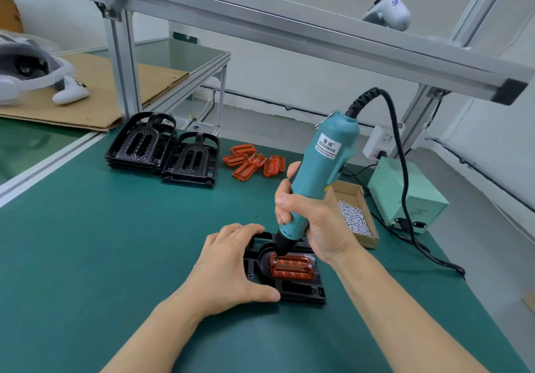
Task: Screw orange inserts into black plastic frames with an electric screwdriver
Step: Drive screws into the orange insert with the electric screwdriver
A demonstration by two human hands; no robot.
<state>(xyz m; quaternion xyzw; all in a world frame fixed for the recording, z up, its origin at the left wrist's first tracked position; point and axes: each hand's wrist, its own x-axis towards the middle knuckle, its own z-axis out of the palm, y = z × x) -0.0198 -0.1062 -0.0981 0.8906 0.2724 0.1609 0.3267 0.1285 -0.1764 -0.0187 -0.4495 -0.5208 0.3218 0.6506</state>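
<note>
Two hands at work: right hand wrapped around teal screwdriver, tip down on orange insert seated in black frame. Left hand flat, fingers straight, pressing frame's left edge. Bare green mat left of that hand.

Factory assembly bench: green mat; aluminium framing; screw box.

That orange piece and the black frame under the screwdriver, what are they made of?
The orange insert looks like translucent glossy plastic: light glows through its ribs. The black frame seems to be moulded matte plastic, opaque, with cut-out slots. Neither can be confirmed by look alone.
</note>
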